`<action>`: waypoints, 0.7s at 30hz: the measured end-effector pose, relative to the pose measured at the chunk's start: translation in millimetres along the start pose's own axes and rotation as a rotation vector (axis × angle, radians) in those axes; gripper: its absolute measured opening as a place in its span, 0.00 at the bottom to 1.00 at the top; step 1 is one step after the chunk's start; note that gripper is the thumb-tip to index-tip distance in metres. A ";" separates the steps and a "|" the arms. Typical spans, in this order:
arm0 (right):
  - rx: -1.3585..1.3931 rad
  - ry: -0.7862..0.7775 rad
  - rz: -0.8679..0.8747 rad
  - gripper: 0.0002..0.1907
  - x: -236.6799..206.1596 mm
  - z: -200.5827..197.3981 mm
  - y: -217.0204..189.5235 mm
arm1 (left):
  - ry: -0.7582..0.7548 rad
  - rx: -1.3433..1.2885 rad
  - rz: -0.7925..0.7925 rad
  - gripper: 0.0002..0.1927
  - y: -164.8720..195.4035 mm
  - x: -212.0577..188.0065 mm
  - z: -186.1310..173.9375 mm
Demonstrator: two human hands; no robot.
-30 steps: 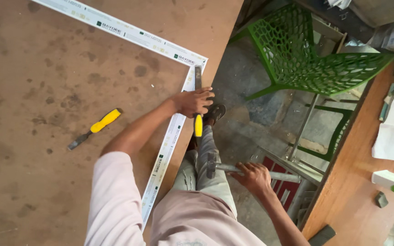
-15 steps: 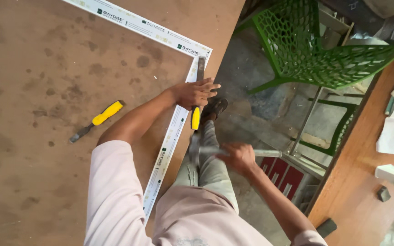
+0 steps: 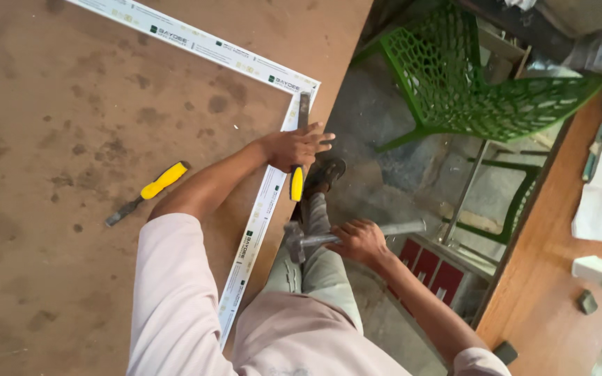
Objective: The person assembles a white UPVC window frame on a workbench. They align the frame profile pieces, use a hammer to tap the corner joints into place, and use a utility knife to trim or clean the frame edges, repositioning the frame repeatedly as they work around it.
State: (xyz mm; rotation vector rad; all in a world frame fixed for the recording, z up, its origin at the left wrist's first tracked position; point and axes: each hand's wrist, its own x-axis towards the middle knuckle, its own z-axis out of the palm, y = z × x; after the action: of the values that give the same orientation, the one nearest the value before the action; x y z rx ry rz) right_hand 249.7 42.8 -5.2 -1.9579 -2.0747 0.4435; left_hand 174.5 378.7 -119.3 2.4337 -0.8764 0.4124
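Note:
My left hand grips a yellow-handled chisel at the edge of a brown board, its blade lying against the white edge strip near the corner. My right hand holds a metal hammer by the shaft, its head just below the chisel's yellow butt. A second white strip runs along the board's top edge and meets the first at the corner. My legs and a dark shoe are below the board edge.
A second yellow-handled chisel lies loose on the board to the left. A green plastic chair stands on the concrete floor to the right. A wooden bench at the far right carries papers and small items.
My right hand has swung the hammer up and left, from low by my knee to just under the chisel's handle. My left hand has kept the chisel at the strip.

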 end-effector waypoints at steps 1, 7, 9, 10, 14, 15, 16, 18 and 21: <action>0.006 0.025 0.045 0.22 1.2 2.0 0.3 | -0.037 0.024 -0.009 0.12 -0.4 0.0 0.2; 0.018 0.121 0.166 0.22 4.1 6.7 -7.5 | 0.000 0.021 -0.045 0.09 0.1 3.8 2.2; 0.043 0.084 0.136 0.20 -3.5 6.3 -15.8 | 0.035 -0.006 -0.038 0.09 3.8 6.4 0.7; 0.052 0.095 0.131 0.21 -8.1 6.0 -19.6 | 0.052 -0.003 -0.033 0.10 3.0 8.3 -2.1; 0.098 0.093 0.169 0.22 -26.1 8.5 -31.8 | -0.019 0.055 -0.053 0.09 4.6 20.4 -10.1; 0.117 0.068 0.203 0.21 -29.5 9.1 -31.9 | -0.037 0.067 -0.062 0.09 4.9 24.3 -10.9; 0.118 0.080 0.202 0.21 -32.4 9.5 -31.0 | -0.055 0.076 -0.070 0.08 5.6 27.6 -11.1; 0.115 0.106 0.202 0.21 -36.8 9.1 -27.0 | -0.007 0.031 -0.104 0.10 7.7 32.0 -10.9; 0.097 0.089 0.246 0.21 -40.7 5.2 -20.3 | 0.000 0.000 -0.128 0.09 12.9 33.8 -10.6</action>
State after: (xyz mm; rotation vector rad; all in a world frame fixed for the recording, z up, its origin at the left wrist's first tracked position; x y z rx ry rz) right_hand 231.5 1.0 -1.1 -2.1411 -1.7333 0.4856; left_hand 190.0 359.3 -91.1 2.4729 -0.7159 0.3644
